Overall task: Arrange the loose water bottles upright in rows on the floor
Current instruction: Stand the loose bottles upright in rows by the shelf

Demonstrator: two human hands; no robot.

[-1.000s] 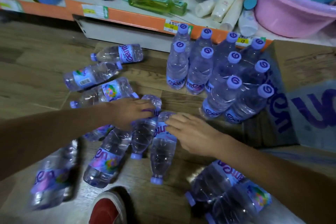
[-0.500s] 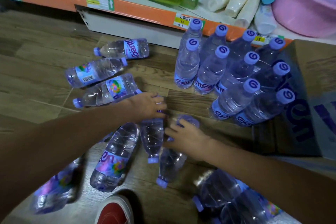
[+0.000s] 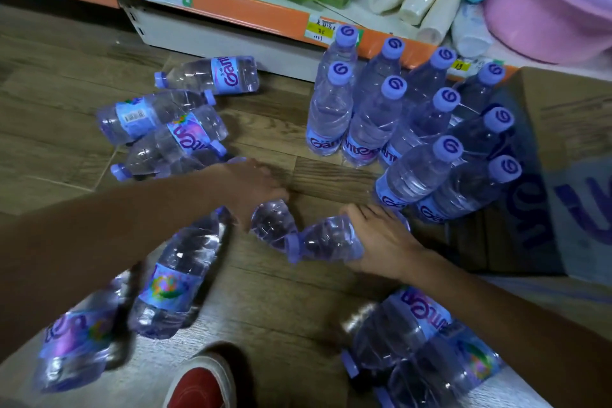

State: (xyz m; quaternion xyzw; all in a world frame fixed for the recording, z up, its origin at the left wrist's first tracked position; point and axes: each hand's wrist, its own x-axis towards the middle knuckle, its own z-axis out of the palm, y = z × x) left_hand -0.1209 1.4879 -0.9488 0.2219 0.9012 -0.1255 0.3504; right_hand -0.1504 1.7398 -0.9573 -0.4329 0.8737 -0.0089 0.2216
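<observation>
Head view: left hand (image 3: 255, 189) has its grip around a bottle (image 3: 271, 225) lying on the floor (image 3: 331, 175); right hand (image 3: 384, 242) grips a second bottle (image 3: 328, 238), cap toward the first. Upright rows (image 3: 407, 116) stand just beyond.

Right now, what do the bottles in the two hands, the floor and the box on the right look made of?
Bottle in left hand and bottle in right hand: clear thin plastic, glossy, ribbed. Floor: wood-grain planks, matte, perhaps laminate. Box: brown cardboard, dull, printed.
</observation>
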